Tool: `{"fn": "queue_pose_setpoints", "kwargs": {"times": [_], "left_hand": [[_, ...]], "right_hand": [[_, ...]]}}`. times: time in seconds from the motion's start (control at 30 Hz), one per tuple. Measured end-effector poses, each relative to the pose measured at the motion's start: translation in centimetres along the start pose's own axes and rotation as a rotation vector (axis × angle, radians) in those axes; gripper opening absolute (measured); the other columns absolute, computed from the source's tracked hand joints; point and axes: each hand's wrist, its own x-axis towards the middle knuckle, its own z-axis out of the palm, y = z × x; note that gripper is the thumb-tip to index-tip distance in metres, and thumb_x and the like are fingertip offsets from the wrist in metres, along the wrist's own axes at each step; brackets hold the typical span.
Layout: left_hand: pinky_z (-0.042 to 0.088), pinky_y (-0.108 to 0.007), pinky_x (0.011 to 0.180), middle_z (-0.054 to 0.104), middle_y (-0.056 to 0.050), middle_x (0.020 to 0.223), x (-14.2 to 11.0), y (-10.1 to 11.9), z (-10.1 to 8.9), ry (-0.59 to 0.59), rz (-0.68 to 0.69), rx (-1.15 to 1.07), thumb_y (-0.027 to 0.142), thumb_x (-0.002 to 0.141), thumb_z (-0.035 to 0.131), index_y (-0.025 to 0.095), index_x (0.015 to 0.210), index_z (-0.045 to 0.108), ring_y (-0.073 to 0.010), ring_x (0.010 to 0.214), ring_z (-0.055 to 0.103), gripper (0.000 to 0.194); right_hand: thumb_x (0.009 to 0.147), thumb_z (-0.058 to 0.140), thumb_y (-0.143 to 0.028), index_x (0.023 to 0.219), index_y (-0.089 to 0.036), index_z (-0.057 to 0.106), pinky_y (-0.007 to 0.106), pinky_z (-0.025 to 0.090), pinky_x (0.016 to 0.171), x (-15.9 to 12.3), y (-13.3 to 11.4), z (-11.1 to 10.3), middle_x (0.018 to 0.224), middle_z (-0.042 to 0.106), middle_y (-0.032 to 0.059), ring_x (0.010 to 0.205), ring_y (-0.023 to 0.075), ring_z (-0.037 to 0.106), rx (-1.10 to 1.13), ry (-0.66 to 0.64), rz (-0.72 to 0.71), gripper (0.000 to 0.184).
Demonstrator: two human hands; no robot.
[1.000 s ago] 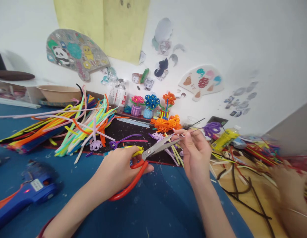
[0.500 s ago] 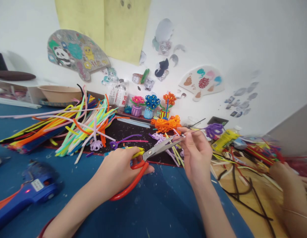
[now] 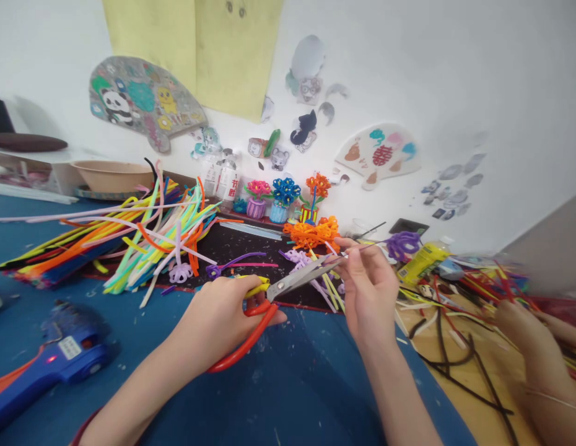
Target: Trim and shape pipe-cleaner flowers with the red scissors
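Observation:
My left hand is closed around the red handles of a pair of scissors. A short yellow pipe cleaner also shows by its fingers. The blades are slightly apart and point right, their tips reaching the fingers of my right hand. That hand pinches a thin dark strand, partly hidden by its fingers. Just beyond it is a purple pipe-cleaner flower; whether the strand joins it I cannot tell. Behind the blades lie lilac pipe-cleaner loops and an orange looped bunch.
Bundled colourful pipe cleaners lie at left, behind a blue glue gun with a lit red light. Small potted pipe-cleaner flowers stand by the wall. At right are a yellow bottle, loose black strips and another person's hand.
My hands stay almost in place; the scissors' red handle has risen slightly. At right, the other person's hand has shifted a little left.

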Motion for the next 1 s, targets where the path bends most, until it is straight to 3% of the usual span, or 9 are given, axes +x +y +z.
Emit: {"fn": "queue_pose_setpoints", "kwargs": {"times": [0.57, 1.0], "left_hand": [[0.024, -0.023, 0.05, 0.056, 0.003, 0.057, 0.25, -0.33, 0.11, 0.0, -0.011, 0.059, 0.06, 0.073, 0.055, 0.024, 0.068, 0.055, -0.013, 0.05, 0.044, 0.037], [0.022, -0.022, 0.049, 0.045, 0.004, 0.052, 0.16, -0.1, 0.04, -0.006, -0.008, 0.053, 0.058, 0.073, 0.053, 0.023, 0.06, 0.047, -0.0117, 0.049, 0.035, 0.038]], "right_hand": [[0.078, 0.07, -0.032, 0.075, -0.018, 0.058, 0.027, 0.052, 0.061, -0.02, -0.26, 0.07, 0.102, 0.067, 0.0039, 0.066, 0.0115, 0.063, -0.013, 0.01, 0.002, 0.018], [0.077, 0.07, -0.033, 0.076, -0.018, 0.057, 0.025, 0.053, 0.06, 0.07, -0.37, 0.03, 0.102, 0.067, 0.0042, 0.065, 0.0108, 0.063, 0.015, 0.01, 0.02, 0.02]]}}
